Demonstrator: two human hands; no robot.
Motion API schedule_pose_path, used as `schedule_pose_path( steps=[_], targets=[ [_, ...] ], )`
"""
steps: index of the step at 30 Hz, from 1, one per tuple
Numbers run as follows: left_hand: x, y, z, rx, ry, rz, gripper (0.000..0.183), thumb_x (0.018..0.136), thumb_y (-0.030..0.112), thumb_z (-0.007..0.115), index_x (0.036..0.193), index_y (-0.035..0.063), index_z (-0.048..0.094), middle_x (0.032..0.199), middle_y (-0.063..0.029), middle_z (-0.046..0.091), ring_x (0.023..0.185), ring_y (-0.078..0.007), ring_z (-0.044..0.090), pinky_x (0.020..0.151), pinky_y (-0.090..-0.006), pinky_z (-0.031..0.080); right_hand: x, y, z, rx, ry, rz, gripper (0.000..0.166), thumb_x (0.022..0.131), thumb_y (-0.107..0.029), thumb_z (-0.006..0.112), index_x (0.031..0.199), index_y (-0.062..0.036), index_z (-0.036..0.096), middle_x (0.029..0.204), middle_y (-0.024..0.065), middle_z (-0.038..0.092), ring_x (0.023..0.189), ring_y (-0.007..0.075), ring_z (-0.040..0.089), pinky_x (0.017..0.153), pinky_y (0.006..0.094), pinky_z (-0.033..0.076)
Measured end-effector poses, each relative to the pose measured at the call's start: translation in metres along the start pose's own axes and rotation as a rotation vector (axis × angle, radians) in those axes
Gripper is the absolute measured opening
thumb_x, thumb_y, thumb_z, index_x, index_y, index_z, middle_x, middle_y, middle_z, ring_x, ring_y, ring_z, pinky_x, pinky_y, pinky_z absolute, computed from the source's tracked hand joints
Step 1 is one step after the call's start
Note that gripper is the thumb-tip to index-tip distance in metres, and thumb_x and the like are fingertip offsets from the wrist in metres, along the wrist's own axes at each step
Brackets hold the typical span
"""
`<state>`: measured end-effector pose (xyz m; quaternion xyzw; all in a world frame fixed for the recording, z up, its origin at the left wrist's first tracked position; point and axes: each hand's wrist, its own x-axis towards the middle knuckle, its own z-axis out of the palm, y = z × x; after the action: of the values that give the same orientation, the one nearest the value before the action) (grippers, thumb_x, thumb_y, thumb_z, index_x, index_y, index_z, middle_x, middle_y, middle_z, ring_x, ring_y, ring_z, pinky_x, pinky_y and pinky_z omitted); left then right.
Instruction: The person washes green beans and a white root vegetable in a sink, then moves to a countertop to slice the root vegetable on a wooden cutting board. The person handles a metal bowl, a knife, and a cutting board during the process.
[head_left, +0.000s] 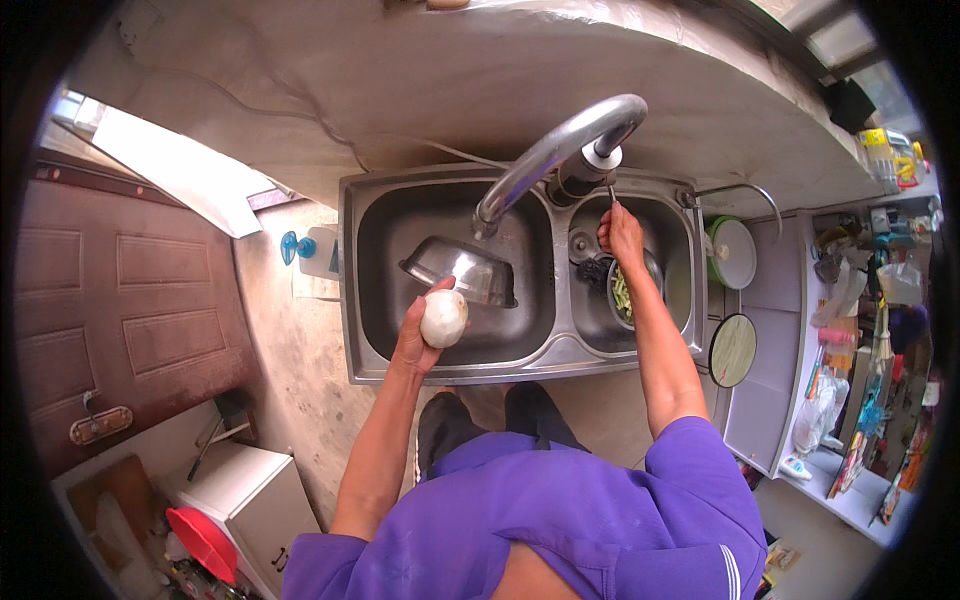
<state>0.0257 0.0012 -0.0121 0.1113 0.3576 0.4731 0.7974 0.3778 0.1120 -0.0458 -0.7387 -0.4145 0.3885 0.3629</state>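
My left hand (411, 339) holds a peeled, round white vegetable (443, 319) over the front of the left basin of a stainless steel double sink (450, 373). Behind it in that basin, a shiny metal bowl (480, 274) lies tipped or upturned. My right hand (625, 238) grips the small lever (612, 193) of the chrome faucet (559, 146). The spout points into the left basin, and no water shows at its mouth. Below my right forearm, partly hidden, a metal bowl with cut pale-green vegetable pieces (621, 296) sits in the right basin, beside a dark scouring pad (595, 275).
A second thin, curved tap (739, 189) rises at the sink's right rear corner. A bottle with a blue pump top (319, 249) stands left of the sink. To the right are a green-rimmed lidded container (731, 253), a round board (733, 350) and cluttered shelves (832, 442).
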Motion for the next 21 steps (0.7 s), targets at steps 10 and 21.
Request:
schedule_pose_path(
  steps=[10, 21],
  targets=[
    [0.02, -0.028, 0.008, -0.218, -0.005, -0.003, 0.067, 0.079, 0.055, 0.051, 0.126, 0.0074, 0.044, 0.096, -0.0066, 0.06, 0.078, -0.0219, 0.062, 0.067, -0.034, 0.053, 0.001, 0.016, -0.006, 0.115, -0.131, 0.176, 0.049, 0.092, -0.044, 0.036, 0.073, -0.0027, 0.053, 0.055, 0.0052, 0.053, 0.041, 0.0134, 0.05, 0.037, 0.0278, 0.042],
    [0.012, -0.041, 0.038, -0.014, -0.002, 0.042, 0.075, 0.076, 0.057, 0.055, 0.127, 0.0032, 0.041, 0.091, -0.0062, 0.059, 0.08, -0.0194, 0.061, 0.071, -0.0333, 0.053, -0.128, 0.016, 0.066, 0.882, -0.646, 0.892, 0.054, 0.09, -0.046, 0.041, 0.113, 0.0041, 0.041, 0.106, 0.0199, 0.056, 0.092, 0.0302, 0.058, 0.081, 0.0412, 0.051]
  ],
)
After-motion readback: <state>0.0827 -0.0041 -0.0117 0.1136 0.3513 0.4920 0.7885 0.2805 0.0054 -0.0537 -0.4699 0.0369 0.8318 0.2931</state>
